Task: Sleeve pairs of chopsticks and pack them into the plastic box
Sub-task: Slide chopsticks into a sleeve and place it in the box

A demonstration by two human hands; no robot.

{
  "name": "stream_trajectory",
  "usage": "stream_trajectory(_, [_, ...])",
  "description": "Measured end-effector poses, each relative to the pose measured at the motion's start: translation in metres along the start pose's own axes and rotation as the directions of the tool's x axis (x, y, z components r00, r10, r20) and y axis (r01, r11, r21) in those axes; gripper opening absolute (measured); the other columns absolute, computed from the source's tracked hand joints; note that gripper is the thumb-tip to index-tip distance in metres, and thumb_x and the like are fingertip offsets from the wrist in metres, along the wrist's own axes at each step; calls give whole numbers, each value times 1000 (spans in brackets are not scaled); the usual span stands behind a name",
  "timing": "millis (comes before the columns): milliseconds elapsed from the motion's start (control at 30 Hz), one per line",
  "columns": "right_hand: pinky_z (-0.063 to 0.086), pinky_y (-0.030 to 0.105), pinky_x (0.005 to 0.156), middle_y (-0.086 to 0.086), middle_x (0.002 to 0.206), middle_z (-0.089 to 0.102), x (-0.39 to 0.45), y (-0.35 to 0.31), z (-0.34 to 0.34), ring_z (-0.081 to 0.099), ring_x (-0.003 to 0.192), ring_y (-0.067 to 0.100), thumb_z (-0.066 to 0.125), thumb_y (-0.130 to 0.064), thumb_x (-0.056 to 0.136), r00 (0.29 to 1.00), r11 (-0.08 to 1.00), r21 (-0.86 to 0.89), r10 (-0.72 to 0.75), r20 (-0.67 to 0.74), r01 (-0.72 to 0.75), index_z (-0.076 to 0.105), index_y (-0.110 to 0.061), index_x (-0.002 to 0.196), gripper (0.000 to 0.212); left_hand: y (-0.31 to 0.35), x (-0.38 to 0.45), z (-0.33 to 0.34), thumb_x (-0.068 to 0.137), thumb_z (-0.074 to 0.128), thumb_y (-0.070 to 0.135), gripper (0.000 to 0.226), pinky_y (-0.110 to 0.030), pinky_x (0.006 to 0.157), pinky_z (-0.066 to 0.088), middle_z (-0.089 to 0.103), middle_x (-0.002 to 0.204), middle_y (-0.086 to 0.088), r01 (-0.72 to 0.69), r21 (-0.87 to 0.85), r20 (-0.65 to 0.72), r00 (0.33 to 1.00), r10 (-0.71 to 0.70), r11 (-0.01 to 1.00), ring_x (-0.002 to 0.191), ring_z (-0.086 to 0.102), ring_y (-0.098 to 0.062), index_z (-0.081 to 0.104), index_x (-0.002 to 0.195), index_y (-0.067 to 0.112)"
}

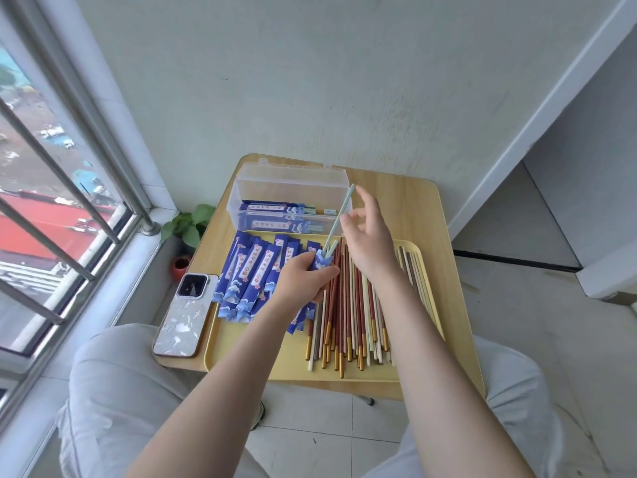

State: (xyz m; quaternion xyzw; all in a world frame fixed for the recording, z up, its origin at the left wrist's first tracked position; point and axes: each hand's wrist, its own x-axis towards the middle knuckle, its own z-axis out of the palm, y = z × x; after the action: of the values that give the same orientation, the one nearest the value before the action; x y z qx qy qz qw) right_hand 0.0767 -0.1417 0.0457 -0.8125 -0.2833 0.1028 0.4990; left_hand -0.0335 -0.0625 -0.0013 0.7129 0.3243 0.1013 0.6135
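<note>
Left hand (pixel 305 278) grips blue sleeve (pixel 322 261); right hand (pixel 367 232) feeds pale-blue chopstick (pixel 339 217) in, above tray (pixel 241 353).

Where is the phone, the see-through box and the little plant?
phone (pixel 186 317), head view, middle of its pale patterned back.
see-through box (pixel 293 182), head view, its clear back wall.
little plant (pixel 188 225), head view, a green leaf beside the table.

Sleeve (pixel 319 267) mostly hidden by left hand (pixel 303 281); its print seemingly illegible.

Small wooden table (pixel 444 243), yellow tray (pixel 241 353), clear plastic box (pixel 248 188), phone (pixel 182 315)
</note>
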Motion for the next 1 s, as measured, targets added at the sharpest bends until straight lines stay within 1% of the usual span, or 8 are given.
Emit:
stream_trajectory(167, [48,17,60,-8,100,55,13,-7,4,58,67,4,45,-27,106,1000,1000,4,-19,9,19,34,-32,153,49,8,11,-6,89,69,18,24,-23,46,45,52,60,-5,-18,57,-13,1000,19,998,45,46,-15,51,75,12])
stream_trajectory(300, [52,35,97,-1,119,69,23,-8,11,65,108,16,42,-20,106,992,997,-56,-36,121,43,63,-23,132,33,19,23,-13,87,69,16,31,-27,48,42,47,58,-5,-21,51,-49,999,23,998,46,42,-16,44,68,13])
stream_trajectory(400, [46,21,88,-4,125,65,25,-13,14,63,110,13,46,-22,106,985,997,-47,-47,166,55,55,-26,141,36,25,34,-19,84,70,16,35,-29,48,41,47,59,-6,-7,44,-97,995,11,999,50,42,-20,41,65,15])
stream_trajectory(500, [51,29,87,-4,117,64,33,-12,17,65,99,16,47,-26,105,997,999,-1,-43,69,43,33,-30,153,50,29,43,-25,84,68,14,25,-27,47,40,52,63,-8,2,63,-97,995,5,998,52,44,-19,48,68,13])
stream_trajectory(733, [57,28,81,0,103,74,50,-6,26,71,87,14,53,-15,102,992,996,-90,-10,129,22,74,-14,114,23,33,71,-38,87,67,27,34,-27,51,29,46,57,6,-62,403,-109,987,115,913,53,41,-13,43,64,20])
stream_trajectory(833, [61,28,68,5,91,75,61,-4,28,73,73,17,57,-11,100,986,981,135,128,108,-142,74,-12,107,18,40,84,-47,85,70,36,18,-28,55,40,57,75,7,-96,545,-114,976,187,833,69,54,-16,58,89,22])
stream_trajectory(900, [60,27,61,7,89,75,68,-4,29,74,71,22,59,-10,100,969,924,293,238,62,-245,72,-10,108,15,41,90,-52,82,75,39,47,-36,80,52,62,105,4,-166,539,-137,950,280,826,96,61,-18,57,123,23])
stream_trajectory(1000, [61,30,62,-1,72,74,80,1,31,72,64,21,60,-12,100,912,839,433,401,-84,-329,70,-11,108,13,33,92,-59,82,70,40,67,-41,107,34,49,138,-2,-269,521,-285,840,462,810,125,48,-22,47,140,18])
